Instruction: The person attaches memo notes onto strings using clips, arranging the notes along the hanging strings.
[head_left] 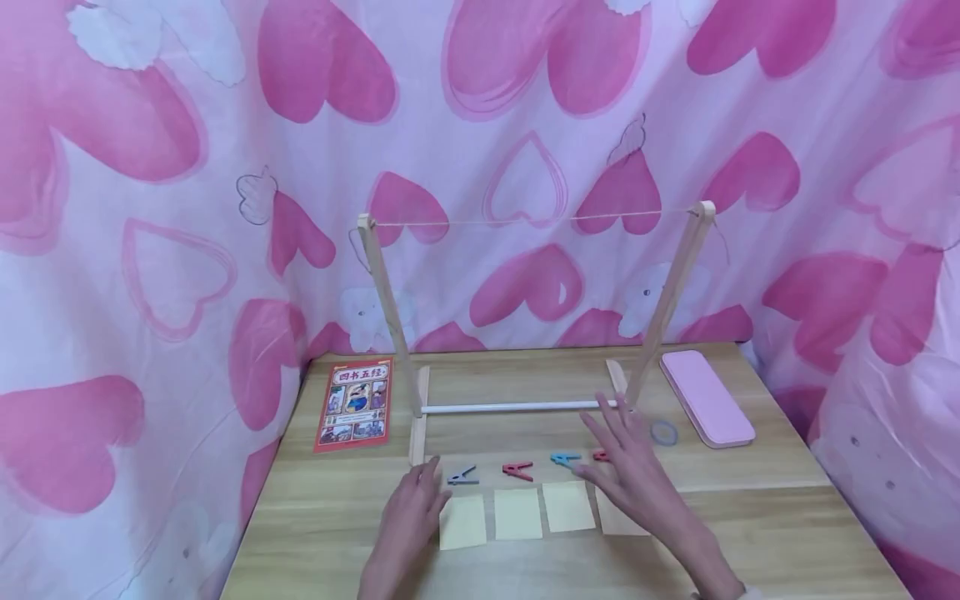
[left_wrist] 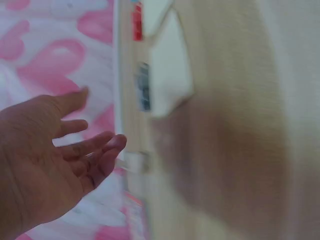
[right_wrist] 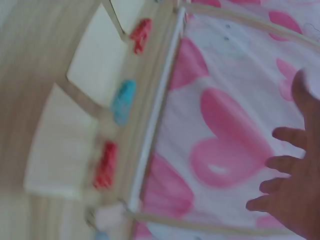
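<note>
My left hand (head_left: 408, 510), fingers loosely bent and holding nothing, hovers by the leftmost yellow sticky note (head_left: 462, 522) and a grey-blue clothespin (head_left: 462, 476). My right hand (head_left: 628, 467) has its fingers spread above the rightmost note (head_left: 617, 517) and partly hides a red clothespin (head_left: 601, 456). Between the hands lie another red clothespin (head_left: 517, 472) and a light blue clothespin (head_left: 565, 459), with two more notes below them. Both wrist views show the palms with nothing in them; the left wrist view is blurred.
Behind the clothespins stands a wooden frame (head_left: 390, 308) with a string (head_left: 517, 222) across its top and a white rod (head_left: 517, 407) low down. A red booklet (head_left: 354, 406) lies left; a clear ring (head_left: 663, 432) and a pink case (head_left: 707, 398) lie right.
</note>
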